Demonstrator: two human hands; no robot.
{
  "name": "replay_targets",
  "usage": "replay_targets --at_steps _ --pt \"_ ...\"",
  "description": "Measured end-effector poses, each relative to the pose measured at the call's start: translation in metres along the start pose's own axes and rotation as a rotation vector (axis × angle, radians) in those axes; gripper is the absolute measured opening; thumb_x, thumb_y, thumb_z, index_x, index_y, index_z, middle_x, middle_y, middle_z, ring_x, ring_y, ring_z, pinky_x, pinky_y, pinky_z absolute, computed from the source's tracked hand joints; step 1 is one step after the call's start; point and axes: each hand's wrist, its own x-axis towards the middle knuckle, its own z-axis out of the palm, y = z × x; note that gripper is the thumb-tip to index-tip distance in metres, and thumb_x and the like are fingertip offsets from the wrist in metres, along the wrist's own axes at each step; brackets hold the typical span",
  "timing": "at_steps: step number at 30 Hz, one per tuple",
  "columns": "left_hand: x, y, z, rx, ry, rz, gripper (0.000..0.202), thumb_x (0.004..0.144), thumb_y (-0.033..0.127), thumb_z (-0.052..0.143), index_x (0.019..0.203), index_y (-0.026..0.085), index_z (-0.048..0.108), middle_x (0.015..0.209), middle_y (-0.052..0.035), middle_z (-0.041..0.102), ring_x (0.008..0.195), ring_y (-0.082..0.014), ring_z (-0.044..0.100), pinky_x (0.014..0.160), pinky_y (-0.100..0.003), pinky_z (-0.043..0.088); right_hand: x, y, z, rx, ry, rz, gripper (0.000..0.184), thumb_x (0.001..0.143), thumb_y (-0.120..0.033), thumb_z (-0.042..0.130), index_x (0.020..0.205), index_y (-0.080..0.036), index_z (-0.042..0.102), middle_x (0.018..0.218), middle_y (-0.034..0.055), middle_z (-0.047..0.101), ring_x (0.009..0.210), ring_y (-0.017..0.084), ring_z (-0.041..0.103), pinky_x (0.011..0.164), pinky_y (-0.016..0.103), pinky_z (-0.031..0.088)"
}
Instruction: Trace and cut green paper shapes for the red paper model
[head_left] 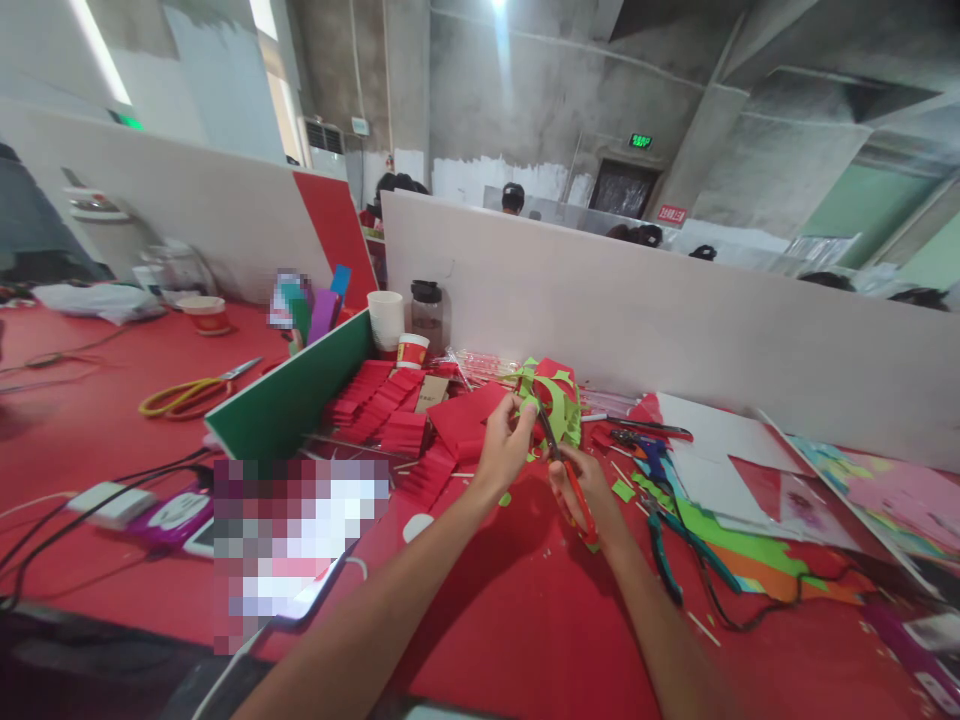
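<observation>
Head view: right hand (598, 488) is gripping scissors (550, 435), left hand (504, 446) is pinching green paper (529, 407) beside scissors, pliers (661, 560) lying to their right.

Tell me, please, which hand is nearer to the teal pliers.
Right. The right hand, holding the red scissors, is just left of the teal pliers in the picture; the left hand is farther left, at the green paper.

Bare, apparently concrete walls (495, 110) rise behind white partitions (637, 300).
</observation>
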Motion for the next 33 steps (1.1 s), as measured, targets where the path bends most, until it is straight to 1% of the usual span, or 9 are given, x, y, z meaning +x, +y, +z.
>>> replay_targets --at_steps 5,10,16,18,21,25,28,33 --pt "0.001 0.002 0.000 0.000 -0.016 -0.008 0.035 0.085 0.049 0.061 0.075 0.020 0.044 0.054 0.0081 0.043 0.045 -0.0066 0.041 0.047 -0.019 0.035 0.002 -0.002 -0.003 -0.033 -0.007 -0.039 0.055 0.083 -0.071 0.056 0.083 -0.017 0.066 0.066 0.0019 0.058 0.055 0.015 0.048 0.051 0.024 0.039" --pt "0.002 0.001 -0.001 -0.003 -0.030 -0.004 0.035 0.086 0.049 0.061 0.075 0.020 0.043 0.055 0.0082 0.041 0.045 -0.0066 0.040 0.046 -0.019 0.034 0.002 -0.001 -0.004 -0.035 -0.012 -0.024 0.054 0.083 -0.071 0.054 0.081 -0.018 0.064 0.064 0.0009 0.055 0.054 0.014 0.045 0.049 0.024 0.036" --pt "0.002 0.002 -0.002 0.005 -0.057 0.011 0.033 0.087 0.047 0.060 0.077 0.020 0.044 0.056 0.0081 0.042 0.046 -0.0069 0.040 0.046 -0.019 0.034 0.001 -0.004 -0.007 -0.018 -0.028 -0.004 0.059 0.080 -0.075 0.054 0.079 -0.018 0.063 0.060 -0.0004 0.052 0.050 0.013 0.044 0.047 0.023 0.035" --pt "0.002 0.003 -0.003 0.017 -0.076 0.016 0.033 0.087 0.047 0.059 0.076 0.020 0.044 0.055 0.0083 0.042 0.046 -0.0068 0.039 0.047 -0.019 0.033 -0.002 -0.005 -0.009 0.007 -0.050 0.006 0.061 0.081 -0.077 0.051 0.081 -0.018 0.063 0.058 -0.0018 0.048 0.048 0.012 0.041 0.045 0.022 0.034" --pt "0.002 0.003 -0.004 0.041 -0.115 0.015 0.034 0.087 0.048 0.060 0.075 0.020 0.044 0.056 0.0081 0.043 0.046 -0.0067 0.040 0.048 -0.020 0.034 -0.005 -0.004 -0.013 0.087 -0.098 0.052 0.064 0.082 -0.079 0.049 0.093 -0.017 0.064 0.058 -0.0041 0.044 0.044 0.009 0.037 0.040 0.020 0.031" --pt "0.005 0.001 -0.007 0.069 -0.166 0.004 0.035 0.087 0.048 0.059 0.074 0.019 0.044 0.056 0.0077 0.044 0.048 -0.0067 0.041 0.050 -0.020 0.034 -0.007 0.000 -0.019 0.159 -0.152 0.085 0.069 0.079 -0.080 0.052 0.104 -0.017 0.063 0.058 -0.0050 0.043 0.041 0.008 0.037 0.036 0.018 0.031" --pt "0.007 -0.003 -0.010 0.084 -0.200 0.000 0.035 0.088 0.048 0.058 0.075 0.019 0.044 0.057 0.0077 0.044 0.049 -0.0068 0.041 0.051 -0.020 0.034 -0.007 0.000 -0.023 0.173 -0.178 0.089 0.070 0.078 -0.080 0.053 0.105 -0.017 0.063 0.058 -0.0050 0.044 0.042 0.007 0.037 0.037 0.017 0.032" --pt "0.009 -0.005 -0.013 0.092 -0.230 0.006 0.035 0.089 0.048 0.057 0.075 0.019 0.043 0.058 0.0075 0.044 0.050 -0.0068 0.041 0.053 -0.020 0.034 -0.006 -0.002 -0.025 0.154 -0.176 0.086 0.068 0.079 -0.080 0.052 0.101 -0.016 0.062 0.057 -0.0048 0.045 0.038 0.007 0.036 0.035 0.018 0.031"
